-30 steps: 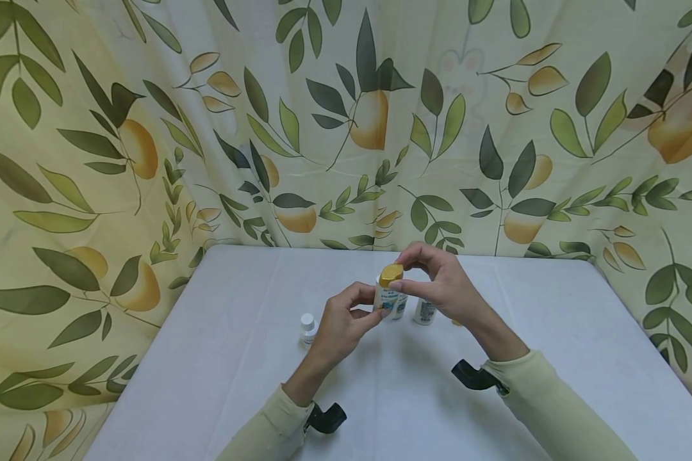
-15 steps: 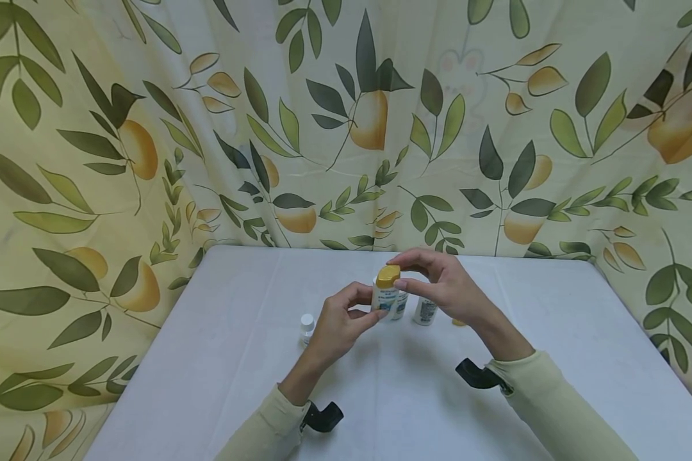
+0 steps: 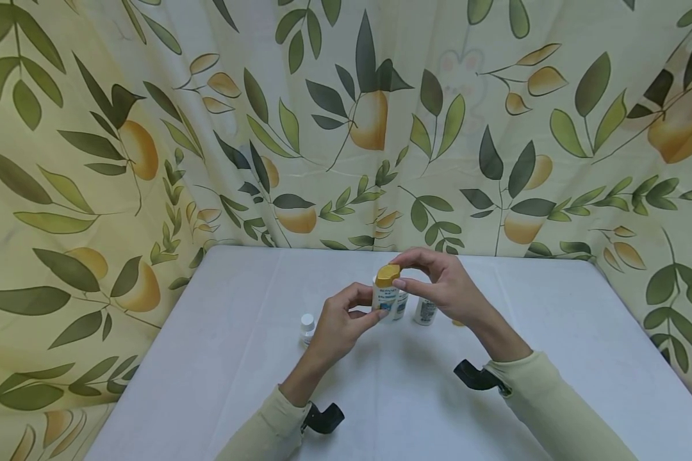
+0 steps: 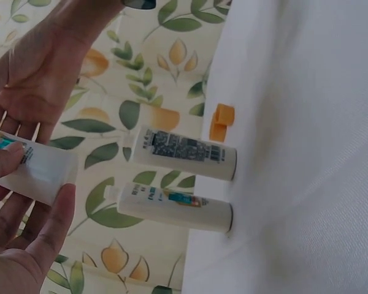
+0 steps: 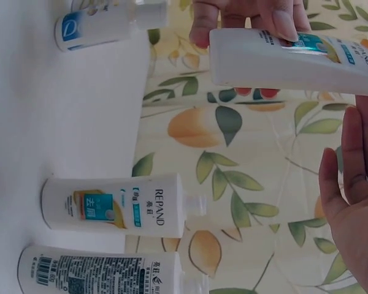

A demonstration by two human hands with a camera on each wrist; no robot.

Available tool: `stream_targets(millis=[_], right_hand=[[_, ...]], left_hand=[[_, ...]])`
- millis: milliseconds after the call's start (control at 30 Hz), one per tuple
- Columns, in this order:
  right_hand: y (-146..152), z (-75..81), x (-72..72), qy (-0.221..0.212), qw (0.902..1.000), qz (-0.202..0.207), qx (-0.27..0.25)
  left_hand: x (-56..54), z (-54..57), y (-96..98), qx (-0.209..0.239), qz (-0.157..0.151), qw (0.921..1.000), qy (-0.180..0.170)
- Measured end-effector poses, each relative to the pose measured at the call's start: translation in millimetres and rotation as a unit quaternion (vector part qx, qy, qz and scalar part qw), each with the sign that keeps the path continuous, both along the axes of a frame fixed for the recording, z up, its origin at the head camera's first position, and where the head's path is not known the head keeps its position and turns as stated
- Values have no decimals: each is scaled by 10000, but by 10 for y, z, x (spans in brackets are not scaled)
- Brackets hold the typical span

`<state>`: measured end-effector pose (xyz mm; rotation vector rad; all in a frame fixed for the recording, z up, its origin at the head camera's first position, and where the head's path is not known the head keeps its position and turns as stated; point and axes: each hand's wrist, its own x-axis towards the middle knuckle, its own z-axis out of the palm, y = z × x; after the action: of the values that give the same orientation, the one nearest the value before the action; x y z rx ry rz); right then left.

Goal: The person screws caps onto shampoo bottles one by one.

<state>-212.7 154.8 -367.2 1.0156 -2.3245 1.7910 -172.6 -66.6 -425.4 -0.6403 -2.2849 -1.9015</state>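
Note:
Above the table my left hand (image 3: 340, 323) holds a white shampoo bottle (image 3: 384, 299) upright, its thumb and fingers round the body. A gold flip-top cap (image 3: 388, 275) sits on the bottle's top. My right hand (image 3: 446, 291) pinches this cap between thumb and fingers from the right side. In the right wrist view, the held bottle (image 5: 282, 64) shows its teal label partly under the left thumb. Two similar white bottles stand on the table beyond, one front-label out (image 4: 175, 205) and one back-label out (image 4: 184, 153); both show bare narrow necks.
A loose orange cap (image 4: 221, 122) lies on the white tablecloth beside the two uncapped bottles. To the left stands a smaller bottle with a white cap (image 3: 307, 328), partly behind my left hand. A leaf-and-fruit patterned curtain (image 3: 346, 192) hangs along the table's far edge.
Both hands and the held bottle have shifted slightly left, and the right hand has come down a little. The cap's angle has turned slightly. Both grips remain.

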Motion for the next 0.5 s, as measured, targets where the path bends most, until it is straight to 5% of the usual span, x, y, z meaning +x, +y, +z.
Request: stream_targets(millis=[500], right_hand=[[-61, -9, 20, 8, 9997, -175, -176]], left_hand=[[2, -12, 8, -8, 89, 10000, 24]])
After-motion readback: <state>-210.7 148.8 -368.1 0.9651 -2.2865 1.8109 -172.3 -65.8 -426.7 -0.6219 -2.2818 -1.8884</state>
